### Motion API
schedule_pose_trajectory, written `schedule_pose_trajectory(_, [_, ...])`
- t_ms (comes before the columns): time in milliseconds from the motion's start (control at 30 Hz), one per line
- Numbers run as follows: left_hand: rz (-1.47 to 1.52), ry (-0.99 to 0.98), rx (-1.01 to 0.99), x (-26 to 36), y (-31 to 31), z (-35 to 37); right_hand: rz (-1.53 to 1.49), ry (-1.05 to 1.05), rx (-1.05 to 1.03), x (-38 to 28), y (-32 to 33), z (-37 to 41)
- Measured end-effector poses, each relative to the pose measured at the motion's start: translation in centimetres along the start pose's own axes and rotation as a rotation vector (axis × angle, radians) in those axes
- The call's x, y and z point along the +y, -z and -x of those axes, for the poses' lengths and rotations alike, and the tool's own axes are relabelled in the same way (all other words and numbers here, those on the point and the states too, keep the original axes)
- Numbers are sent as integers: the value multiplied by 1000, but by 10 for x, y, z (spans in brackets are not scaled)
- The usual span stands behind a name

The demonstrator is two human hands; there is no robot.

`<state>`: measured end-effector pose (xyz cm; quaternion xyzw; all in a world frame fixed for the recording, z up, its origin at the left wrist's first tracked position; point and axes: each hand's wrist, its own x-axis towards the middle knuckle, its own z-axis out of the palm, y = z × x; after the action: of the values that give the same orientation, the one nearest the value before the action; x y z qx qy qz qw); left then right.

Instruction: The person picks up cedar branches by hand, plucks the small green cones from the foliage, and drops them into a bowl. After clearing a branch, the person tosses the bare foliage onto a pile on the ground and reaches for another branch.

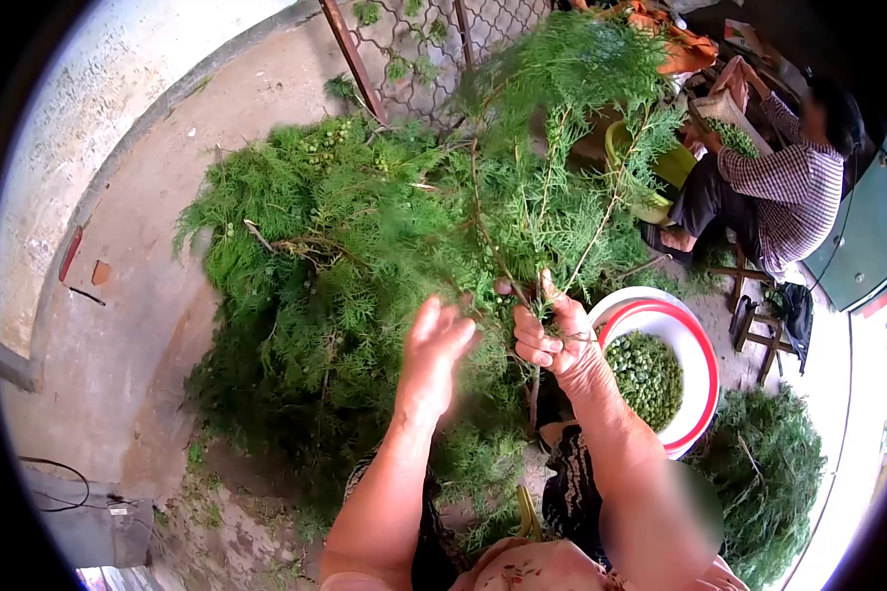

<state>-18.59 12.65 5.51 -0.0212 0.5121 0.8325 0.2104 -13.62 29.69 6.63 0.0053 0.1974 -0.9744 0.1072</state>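
My right hand (pixel 559 337) is closed around the woody lower stems of a leafy evergreen branch (pixel 545 187). The branch fans upward and away from me, its feathery green sprays reaching toward the wire mesh. My left hand (pixel 436 345) is raised to the left of the held stems, apart from them. It is slightly blurred, with its thumb and fingers apart and nothing visible in them. Beneath and beyond both hands spreads a big pile of cut evergreen branches (pixel 306 266). Close by my right wrist, a red-rimmed white basin (pixel 705 379) holds small green cone-like fruits (pixel 646 374).
A person in a checked shirt (pixel 788 192) sits at the right, beside a sack (pixel 749 113) of green pieces. Wooden stools (pixel 759 325) stand nearby. More greenery (pixel 764 473) lies below the basin. Wire mesh (pixel 414 59) and a pale wall (pixel 99 108) border the floor.
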Motion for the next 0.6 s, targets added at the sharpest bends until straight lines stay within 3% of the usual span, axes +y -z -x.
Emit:
schedule_pose_trajectory(133, [56,-90,-145,16,-1,3,188,-41,90,3,-8,0])
schedule_pose_trajectory(200, [89,-91,-185,17,1,3,125,-87,9,10,-3,-3])
schedule_pose_trajectory(267, [126,-107,-154,24,-9,10,293,-145,258,14,-7,-2])
schedule_pose_trajectory(300, [110,-150,-162,23,-7,7,356,-164,284,17,-9,-3])
schedule_pose_trajectory(600, [172,-120,207,37,5,3,669,-432,248,33,-19,-8])
